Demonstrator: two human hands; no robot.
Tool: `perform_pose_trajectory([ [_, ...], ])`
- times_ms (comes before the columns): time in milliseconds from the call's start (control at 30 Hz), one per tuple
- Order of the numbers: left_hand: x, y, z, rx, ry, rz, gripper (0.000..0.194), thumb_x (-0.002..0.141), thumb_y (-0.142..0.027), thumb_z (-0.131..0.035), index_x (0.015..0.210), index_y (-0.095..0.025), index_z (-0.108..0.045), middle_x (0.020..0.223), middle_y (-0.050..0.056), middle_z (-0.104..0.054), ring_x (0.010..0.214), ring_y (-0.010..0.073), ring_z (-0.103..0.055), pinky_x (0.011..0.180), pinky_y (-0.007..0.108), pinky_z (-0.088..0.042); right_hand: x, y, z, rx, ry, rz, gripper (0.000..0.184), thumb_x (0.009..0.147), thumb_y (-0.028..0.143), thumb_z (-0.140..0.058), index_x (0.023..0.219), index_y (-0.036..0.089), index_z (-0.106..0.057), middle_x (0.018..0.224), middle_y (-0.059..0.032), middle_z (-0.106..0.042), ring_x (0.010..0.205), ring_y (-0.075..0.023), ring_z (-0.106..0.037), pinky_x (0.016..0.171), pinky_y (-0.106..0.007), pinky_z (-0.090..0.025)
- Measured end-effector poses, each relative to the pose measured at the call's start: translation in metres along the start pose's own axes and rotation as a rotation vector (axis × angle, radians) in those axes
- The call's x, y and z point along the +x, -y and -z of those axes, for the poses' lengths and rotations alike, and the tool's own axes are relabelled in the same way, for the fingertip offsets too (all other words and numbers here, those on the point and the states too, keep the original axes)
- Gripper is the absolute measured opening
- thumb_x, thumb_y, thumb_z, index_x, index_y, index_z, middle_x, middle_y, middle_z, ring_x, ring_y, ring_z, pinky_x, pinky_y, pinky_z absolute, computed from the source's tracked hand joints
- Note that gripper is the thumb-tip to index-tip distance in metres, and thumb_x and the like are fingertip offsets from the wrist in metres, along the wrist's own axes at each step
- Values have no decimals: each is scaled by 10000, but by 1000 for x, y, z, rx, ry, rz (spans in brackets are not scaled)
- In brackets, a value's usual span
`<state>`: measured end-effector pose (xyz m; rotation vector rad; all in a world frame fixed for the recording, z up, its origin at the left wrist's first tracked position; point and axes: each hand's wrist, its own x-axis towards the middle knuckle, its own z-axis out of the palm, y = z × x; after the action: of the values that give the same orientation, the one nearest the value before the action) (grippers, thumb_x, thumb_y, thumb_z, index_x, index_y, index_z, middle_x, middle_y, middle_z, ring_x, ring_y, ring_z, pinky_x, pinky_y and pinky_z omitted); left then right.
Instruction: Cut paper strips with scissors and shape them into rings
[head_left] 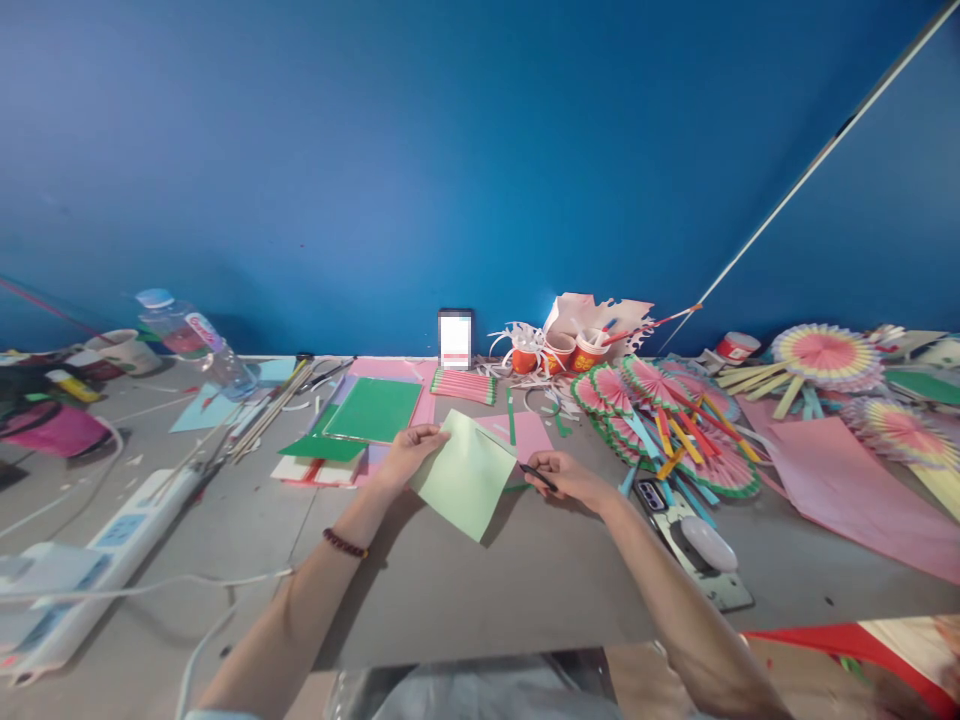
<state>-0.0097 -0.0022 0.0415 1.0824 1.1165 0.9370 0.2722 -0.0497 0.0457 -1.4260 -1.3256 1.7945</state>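
Observation:
My left hand (411,458) pinches the upper left edge of a pale green paper sheet (466,485), thumb on top. The sheet is tilted above the grey table, one corner pointing toward me. My right hand (566,478) is closed around a slim black tool (540,478), just beside the sheet's right corner. Whether this tool is scissors, a knife or a pen, I cannot make out. Behind the sheet lie a pink paper piece (529,432) and a narrow green strip (512,418).
Green paper packs (375,408) lie left of centre, near striped paper straws (463,386) and an upright phone (455,340). Folded paper fans (712,455), a phone (694,550) and pink paper (840,470) are on the right. A power strip (112,560) and bottle (196,340) stand left.

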Motion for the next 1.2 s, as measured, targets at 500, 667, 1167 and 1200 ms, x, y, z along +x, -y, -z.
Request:
perform_pose_trajectory([
  [500,1,1,3,-19,-19,1,333,605,-448,-782,729,-161,-666,623,13,-663,491,133,-572,479,235,-420,-2,3,0,-10,-1,10,319,651,442,-708,718,176,-543,551,72,-467,451,-35,-349,437,-177,-235],
  [667,1,1,3,-19,-20,5,319,603,-437,-783,715,-164,-662,621,9,-663,493,136,-574,479,237,-423,-1,2,1,-9,-6,19,294,679,433,-689,723,173,-558,557,63,-480,459,-38,-344,440,-174,-232],
  [1167,0,-1,1,-15,-32,20,371,574,-484,-788,738,-174,-667,636,17,-677,502,150,-583,489,246,-428,-3,5,-1,-20,-17,16,240,676,391,-677,711,176,-576,531,66,-482,437,-41,-325,445,-187,-238],
  [1200,0,-1,1,-12,-34,19,375,570,-485,-789,736,-173,-666,638,19,-677,506,152,-585,493,249,-432,-3,5,-1,-21,-18,17,245,677,397,-677,706,176,-574,527,66,-484,433,-41,-321,445,-190,-239],
])
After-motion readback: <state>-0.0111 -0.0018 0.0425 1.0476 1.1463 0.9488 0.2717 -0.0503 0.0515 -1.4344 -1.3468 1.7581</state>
